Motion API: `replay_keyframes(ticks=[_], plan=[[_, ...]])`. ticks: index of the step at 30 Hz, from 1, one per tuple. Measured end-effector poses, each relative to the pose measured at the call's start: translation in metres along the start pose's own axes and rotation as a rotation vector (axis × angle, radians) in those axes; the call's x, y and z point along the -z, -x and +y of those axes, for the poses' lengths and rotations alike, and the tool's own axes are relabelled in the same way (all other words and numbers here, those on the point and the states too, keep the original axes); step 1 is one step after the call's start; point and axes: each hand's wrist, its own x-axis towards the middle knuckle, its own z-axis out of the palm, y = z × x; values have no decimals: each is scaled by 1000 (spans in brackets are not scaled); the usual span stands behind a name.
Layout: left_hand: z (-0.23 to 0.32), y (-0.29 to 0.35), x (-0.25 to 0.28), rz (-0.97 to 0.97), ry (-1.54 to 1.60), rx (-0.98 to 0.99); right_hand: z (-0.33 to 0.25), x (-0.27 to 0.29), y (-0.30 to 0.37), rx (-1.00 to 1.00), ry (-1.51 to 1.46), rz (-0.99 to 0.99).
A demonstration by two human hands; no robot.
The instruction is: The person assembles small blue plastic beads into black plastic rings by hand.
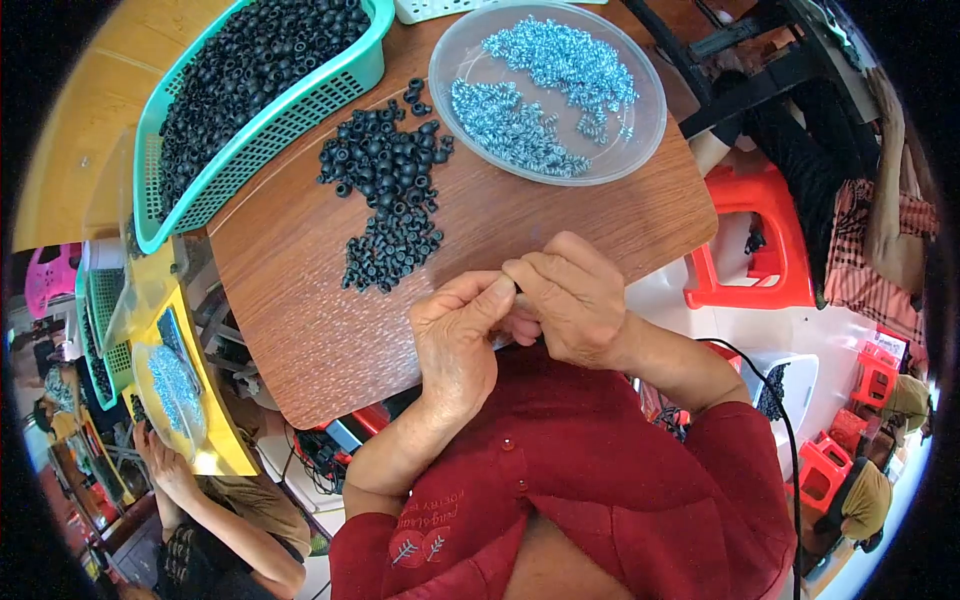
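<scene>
My left hand point(462, 330) and my right hand point(572, 298) meet in front of my chest, at the near edge of the wooden table point(560, 215). The fingertips of both are pinched together. A tiny dark bit shows between them, too small to name. Beyond my left hand lies a pile of small black caps point(385, 165), which runs down into smaller black ring-like pieces point(392, 250). Further back, a round clear plastic tray point(448, 120) holds two heaps of small shiny bluish metal springs point(560, 65).
A teal basket point(262, 140) full of black caps stands at the table's far left. Red plastic stools point(765, 290) are on the right. At lower left, another person's hand point(170, 465) works at a yellow table point(225, 425) with a similar tray. A black cable point(790, 440) hangs by my right arm.
</scene>
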Motion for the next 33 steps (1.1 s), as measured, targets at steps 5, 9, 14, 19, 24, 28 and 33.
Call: replay_keyframes(ticks=[5, 9, 14, 19, 24, 28, 33], plan=[[-1, 2, -2, 5, 46, 33, 0, 2, -1, 37, 35, 12], [-1, 4, 5, -69, -76, -25, 0, 4, -6, -4, 26, -48], [21, 7, 32, 197, -487, -407, 16, 34, -52, -20, 215, -105], [50, -2, 88, 443, -780, -731, 86, 77, -125, -92, 340, 118], [60, -12, 108, 501, -851, -599, 169, 101, -208, -265, 449, 63], [70, -22, 102, 415, -1106, -720, 178, 80, -230, -82, 826, 125], [75, -50, 66, 261, -1298, -879, 138, 61, -188, -80, 515, 161]])
